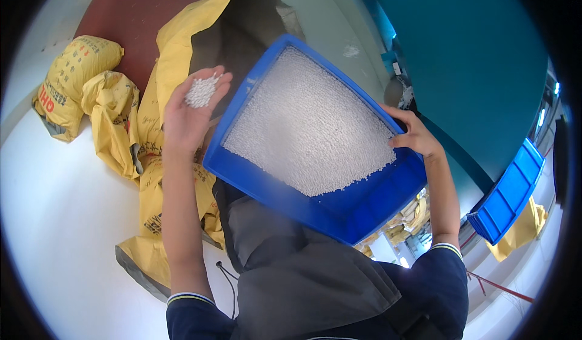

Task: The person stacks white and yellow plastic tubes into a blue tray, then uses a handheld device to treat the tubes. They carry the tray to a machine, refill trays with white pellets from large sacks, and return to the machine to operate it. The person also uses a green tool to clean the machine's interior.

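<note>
While the right grip (415, 137) pinches the right rim of the blue bin (381, 203), the left grip (195, 105) lies palm up beside the left rim, loosely cupped under a small heap of white pellets (202, 91). Just beyond the grey garment (291, 279), the bin points its long axis from far left to near right. Its plastic looks smooth; the white granules (303, 122) inside (tiny, bead-like) leave a bare blue strip along the near side. On the far left gapes a creased yellow sack (173, 55), dark grey within.
</note>
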The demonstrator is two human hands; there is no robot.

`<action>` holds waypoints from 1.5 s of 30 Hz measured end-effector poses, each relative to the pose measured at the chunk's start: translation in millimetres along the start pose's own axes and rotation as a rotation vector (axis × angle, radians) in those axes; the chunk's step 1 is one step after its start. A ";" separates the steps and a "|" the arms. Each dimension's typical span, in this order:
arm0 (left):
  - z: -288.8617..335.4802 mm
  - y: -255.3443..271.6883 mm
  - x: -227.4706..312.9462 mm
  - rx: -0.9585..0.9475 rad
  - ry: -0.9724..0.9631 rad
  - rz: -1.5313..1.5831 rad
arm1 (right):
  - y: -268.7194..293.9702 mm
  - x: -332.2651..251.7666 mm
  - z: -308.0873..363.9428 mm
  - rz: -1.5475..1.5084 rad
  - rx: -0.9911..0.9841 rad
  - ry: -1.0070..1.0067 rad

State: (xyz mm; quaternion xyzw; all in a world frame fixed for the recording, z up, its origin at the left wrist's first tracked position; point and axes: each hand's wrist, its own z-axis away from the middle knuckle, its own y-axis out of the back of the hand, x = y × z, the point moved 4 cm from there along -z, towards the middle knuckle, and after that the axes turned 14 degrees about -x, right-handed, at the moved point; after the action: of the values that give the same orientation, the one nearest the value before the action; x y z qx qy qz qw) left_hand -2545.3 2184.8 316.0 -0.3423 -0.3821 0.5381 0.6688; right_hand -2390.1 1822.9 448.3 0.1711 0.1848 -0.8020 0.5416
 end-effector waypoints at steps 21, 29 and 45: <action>38.7 -49.2 -117.0 0.099 0.279 0.171 | 7.0 -17.2 -13.2 0.172 -0.048 0.037; 33.3 -49.1 -132.4 0.096 0.256 0.230 | 4.0 -15.8 -13.6 0.158 -0.079 0.086; 29.3 -66.4 -135.0 0.126 0.266 0.058 | -7.2 -15.8 -14.7 0.174 -0.049 0.083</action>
State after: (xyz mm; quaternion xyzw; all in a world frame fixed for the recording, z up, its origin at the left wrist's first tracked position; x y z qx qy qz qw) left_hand -2558.1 2041.3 368.3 -0.3790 -0.2454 0.5298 0.7179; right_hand -2390.2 1845.2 443.8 0.2061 0.2112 -0.7394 0.6052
